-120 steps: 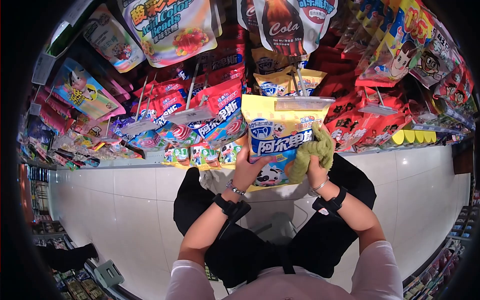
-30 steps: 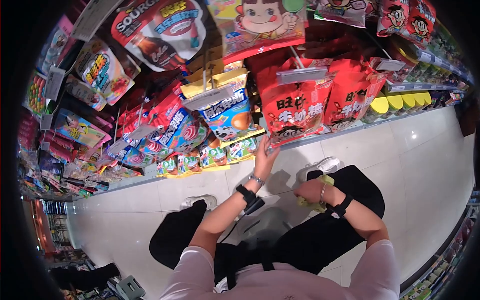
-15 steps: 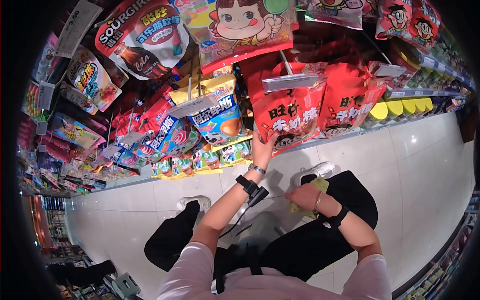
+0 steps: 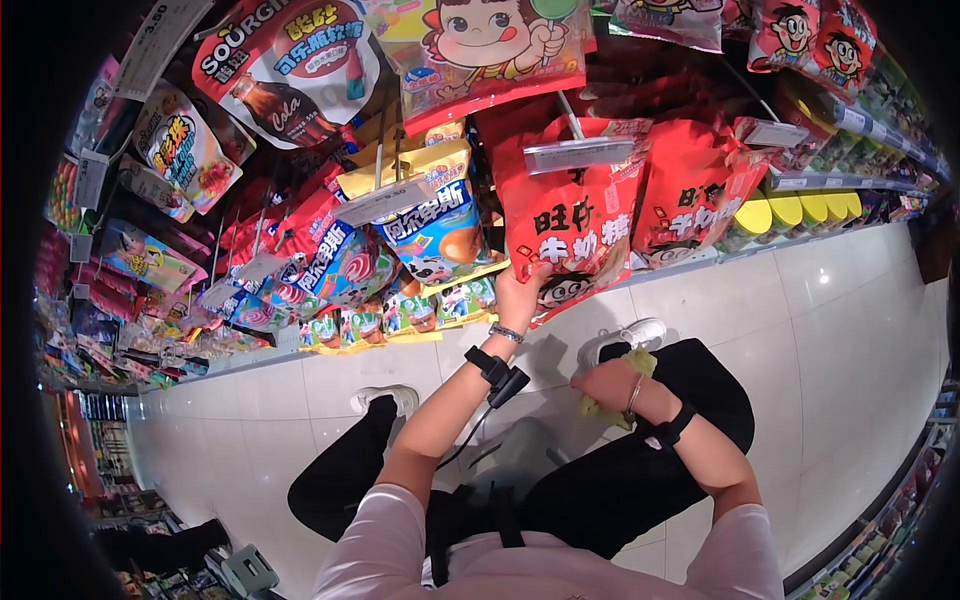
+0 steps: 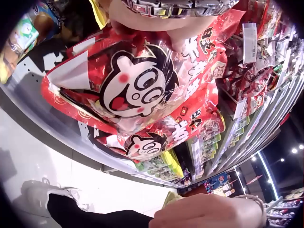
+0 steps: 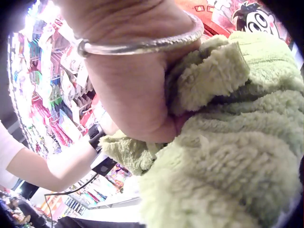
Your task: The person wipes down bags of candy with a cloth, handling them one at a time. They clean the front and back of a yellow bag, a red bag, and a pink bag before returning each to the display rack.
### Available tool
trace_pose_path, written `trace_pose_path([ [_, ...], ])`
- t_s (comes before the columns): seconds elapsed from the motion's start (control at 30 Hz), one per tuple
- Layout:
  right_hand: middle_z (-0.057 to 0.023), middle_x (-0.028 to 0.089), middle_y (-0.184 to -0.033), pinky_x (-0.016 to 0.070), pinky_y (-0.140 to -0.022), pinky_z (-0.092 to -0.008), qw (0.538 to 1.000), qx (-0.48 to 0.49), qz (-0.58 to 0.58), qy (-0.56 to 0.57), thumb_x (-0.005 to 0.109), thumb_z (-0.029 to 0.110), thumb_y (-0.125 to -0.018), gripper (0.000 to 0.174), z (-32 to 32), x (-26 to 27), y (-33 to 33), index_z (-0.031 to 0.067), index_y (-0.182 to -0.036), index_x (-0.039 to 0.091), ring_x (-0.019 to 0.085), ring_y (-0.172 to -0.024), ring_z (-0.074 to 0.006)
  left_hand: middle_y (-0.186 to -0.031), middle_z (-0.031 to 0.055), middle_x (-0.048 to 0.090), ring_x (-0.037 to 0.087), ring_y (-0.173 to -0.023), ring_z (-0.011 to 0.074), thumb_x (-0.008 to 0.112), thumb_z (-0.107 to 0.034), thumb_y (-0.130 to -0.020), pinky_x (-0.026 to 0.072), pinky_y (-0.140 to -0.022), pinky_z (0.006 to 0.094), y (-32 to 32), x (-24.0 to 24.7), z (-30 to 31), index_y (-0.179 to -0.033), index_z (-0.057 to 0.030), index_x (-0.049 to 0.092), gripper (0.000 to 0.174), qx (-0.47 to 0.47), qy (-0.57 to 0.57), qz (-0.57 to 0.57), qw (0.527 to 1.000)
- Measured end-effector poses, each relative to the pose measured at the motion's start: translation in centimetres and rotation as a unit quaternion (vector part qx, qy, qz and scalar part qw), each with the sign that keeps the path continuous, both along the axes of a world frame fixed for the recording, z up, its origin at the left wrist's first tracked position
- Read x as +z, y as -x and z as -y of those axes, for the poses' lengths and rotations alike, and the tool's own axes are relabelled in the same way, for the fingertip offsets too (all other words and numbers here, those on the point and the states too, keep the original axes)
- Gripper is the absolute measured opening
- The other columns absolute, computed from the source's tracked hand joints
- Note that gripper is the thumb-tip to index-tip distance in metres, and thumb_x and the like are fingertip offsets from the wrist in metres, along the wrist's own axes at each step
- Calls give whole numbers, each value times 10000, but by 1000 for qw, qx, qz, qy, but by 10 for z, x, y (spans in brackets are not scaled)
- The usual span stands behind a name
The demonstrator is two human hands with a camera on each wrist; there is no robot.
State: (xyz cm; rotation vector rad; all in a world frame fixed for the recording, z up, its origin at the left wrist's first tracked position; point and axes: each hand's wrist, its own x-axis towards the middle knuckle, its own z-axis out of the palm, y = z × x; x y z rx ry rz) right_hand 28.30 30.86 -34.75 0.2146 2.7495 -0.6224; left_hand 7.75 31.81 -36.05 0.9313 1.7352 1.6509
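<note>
In the head view my left hand point(image 4: 520, 298) holds the lower left edge of a red candy bag point(image 4: 575, 225) hanging from a shelf hook. Its thumb lies over the front, and the other fingers are mostly hidden. From the left wrist, the printed cartoon face on this bag point(image 5: 142, 85) shows close below the hand. My right hand point(image 4: 606, 384) is lower, over the floor near the right knee, gripping a crumpled, fluffy green cloth point(image 6: 223, 166). A second red candy bag point(image 4: 695, 200) hangs just right of the first.
A yellow and blue candy bag point(image 4: 425, 225) hangs left of the red ones. Price tag holders point(image 4: 578, 155) stick out on the hook ends. Larger pouches point(image 4: 290, 70) hang above. Yellow-lidded jars point(image 4: 755, 215) line the shelf at right. White floor tiles point(image 4: 720, 300) lie below the shelf edge.
Both hands were at the yellow bag, the right with the cloth. The left moved to the red bag and now holds its edge; the right drew back and down. The head view swung right.
</note>
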Motion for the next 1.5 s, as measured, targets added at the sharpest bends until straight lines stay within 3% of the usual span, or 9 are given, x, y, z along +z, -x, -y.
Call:
trace_pose_path([
  [0.27,-142,597,-746,466,-606,-408,992,-86,-18,87,556,35,-645,409,-25,25,-4,98,-1048,529,594,-738,-324,-663,70,640,577,-563,107,660,-146,-743,439,-522,262,11,18,19,-801,8,627,168,-27,41,-46,998],
  [0.4,-173,592,-825,457,-740,-356,845,-405,-282,205,485,-45,-638,467,-57,24,-17,64,-1092,505,576,-828,-332,-706,29,627,555,-617,71,627,-117,-774,442,-545,226,12,43,30,-827,4,623,132,-66,81,-58,993],
  [0.5,-170,572,-955,424,-818,-312,806,-457,-344,152,489,-43,-667,494,-83,24,-35,71,-1147,474,559,-915,-262,-684,35,626,549,-613,68,655,-131,-757,432,-551,245,14,45,36,-817,7,625,154,-83,49,17,995],
  [0.57,-135,521,-1097,381,-877,-291,713,-524,-389,256,528,60,-769,481,-91,24,-41,58,-1234,404,494,-1019,-195,-733,3,615,532,-644,60,637,-119,-781,429,-567,237,13,58,42,-844,4,623,139,-113,37,77,990],
  [0.7,-80,431,-1232,323,-947,-289,716,-416,-333,450,496,328,-871,570,-92,24,-41,1,-1298,309,400,-1114,-151,-863,0,614,541,-735,73,603,-110,-812,438,-646,232,6,96,56,-951,-1,603,176,-150,38,205,966],
  [0.87,-83,408,-1261,307,-967,-310,674,-347,-309,574,571,310,-825,640,-71,45,-41,-2,-1305,283,372,-1153,-157,-1028,48,581,537,-920,114,572,-143,-835,430,-798,270,8,115,75,-1084,-2,533,289,-209,50,222,951],
  [1.03,-27,541,-1001,423,-779,-261,706,-308,-201,606,665,247,-759,466,-67,20,-63,19,-1114,466,501,-908,-108,-989,26,590,539,-868,87,574,-155,-840,428,-759,244,6,124,106,-1062,-12,547,265,-200,96,303,927],
  [1.13,0,544,-902,428,-700,-236,674,-287,-142,666,668,238,-756,378,-43,68,-56,33,-1026,500,503,-815,-84,-1010,27,578,539,-897,93,561,-176,-851,435,-770,250,5,133,127,-1093,-14,516,294,-202,126,341,910],
  [1.5,-18,575,-891,433,-747,-240,656,-271,-160,686,640,94,-760,261,29,71,25,20,-981,523,536,-835,-96,-1154,97,527,533,-1024,176,411,-302,-917,437,-876,334,37,123,226,-1216,-14,401,415,-83,144,498,851],
])
